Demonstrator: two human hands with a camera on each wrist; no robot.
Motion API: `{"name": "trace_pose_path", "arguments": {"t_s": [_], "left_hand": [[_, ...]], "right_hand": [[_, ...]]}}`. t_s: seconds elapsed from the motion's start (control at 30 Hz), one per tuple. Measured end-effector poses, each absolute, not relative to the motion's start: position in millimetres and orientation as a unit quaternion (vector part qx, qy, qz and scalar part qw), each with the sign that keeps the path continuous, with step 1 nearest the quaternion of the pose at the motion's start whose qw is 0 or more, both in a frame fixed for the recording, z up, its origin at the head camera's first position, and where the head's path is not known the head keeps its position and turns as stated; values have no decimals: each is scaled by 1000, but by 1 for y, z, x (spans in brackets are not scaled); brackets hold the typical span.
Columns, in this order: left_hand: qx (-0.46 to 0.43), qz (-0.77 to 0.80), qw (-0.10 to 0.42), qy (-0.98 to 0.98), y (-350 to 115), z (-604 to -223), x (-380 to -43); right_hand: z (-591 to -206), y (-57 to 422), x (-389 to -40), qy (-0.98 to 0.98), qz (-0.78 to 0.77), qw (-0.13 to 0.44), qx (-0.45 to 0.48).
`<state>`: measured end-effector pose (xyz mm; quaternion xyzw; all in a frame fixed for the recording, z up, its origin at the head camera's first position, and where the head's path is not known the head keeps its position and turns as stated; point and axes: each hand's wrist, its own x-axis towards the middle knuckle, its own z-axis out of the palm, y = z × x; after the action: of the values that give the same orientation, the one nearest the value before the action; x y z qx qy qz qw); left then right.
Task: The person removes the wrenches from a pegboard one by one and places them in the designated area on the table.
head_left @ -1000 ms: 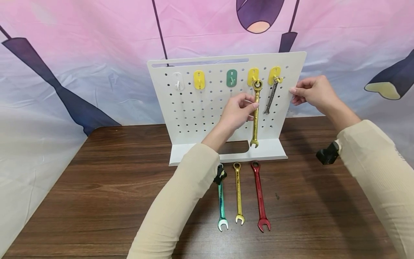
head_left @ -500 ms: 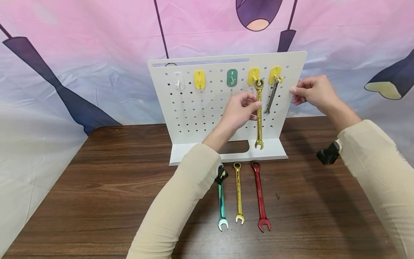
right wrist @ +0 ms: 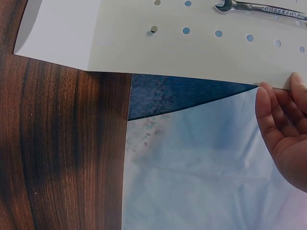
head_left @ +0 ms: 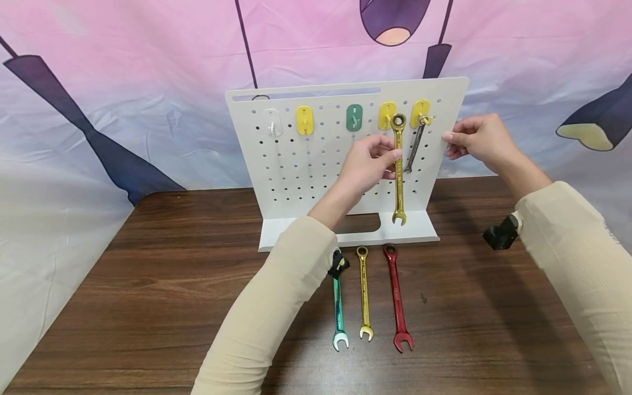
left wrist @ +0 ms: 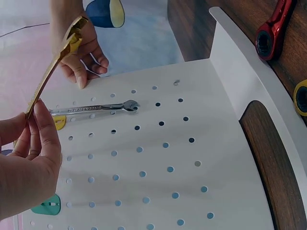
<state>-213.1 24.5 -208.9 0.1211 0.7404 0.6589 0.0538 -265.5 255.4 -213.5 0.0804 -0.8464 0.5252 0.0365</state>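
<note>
My left hand (head_left: pixel 367 162) pinches a gold combination wrench (head_left: pixel 399 181) between thumb and fingers. The wrench hangs nearly upright, ring end up, in front of the white pegboard (head_left: pixel 326 164). Its ring sits just right of a yellow hook (head_left: pixel 387 114); whether the two touch I cannot tell. A silver wrench (head_left: pixel 416 145) hangs from the rightmost yellow hook (head_left: pixel 420 112). In the right wrist view, my right hand (right wrist: pixel 288 124) holds the pegboard's side edge between thumb and fingers. The left wrist view shows the gold wrench (left wrist: pixel 50 72) apart from the board's face.
A green wrench (head_left: pixel 338 312), another gold wrench (head_left: pixel 364 293) and a red wrench (head_left: pixel 397 302) lie on the brown table (head_left: pixel 163 285) before the board. A white hook (head_left: pixel 272 123), a yellow hook (head_left: pixel 304 120) and a green hook (head_left: pixel 354 118) hold nothing.
My left hand has shifted slightly right and up with the gold wrench, its ring moving from the yellow hook's tip to the right of it. My right hand stays at the board's edge.
</note>
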Motion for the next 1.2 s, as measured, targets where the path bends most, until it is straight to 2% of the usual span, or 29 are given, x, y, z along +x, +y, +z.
{"name": "trace_pose_path", "arguments": {"t_s": [0.73, 1.2], "left_hand": [[98, 682, 53, 723, 7, -221, -200], [92, 662, 77, 740, -13, -240, -193]], "right_hand": [[-215, 255, -265, -859, 506, 38, 74], [-214, 255, -265, -854, 513, 35, 77]]}}
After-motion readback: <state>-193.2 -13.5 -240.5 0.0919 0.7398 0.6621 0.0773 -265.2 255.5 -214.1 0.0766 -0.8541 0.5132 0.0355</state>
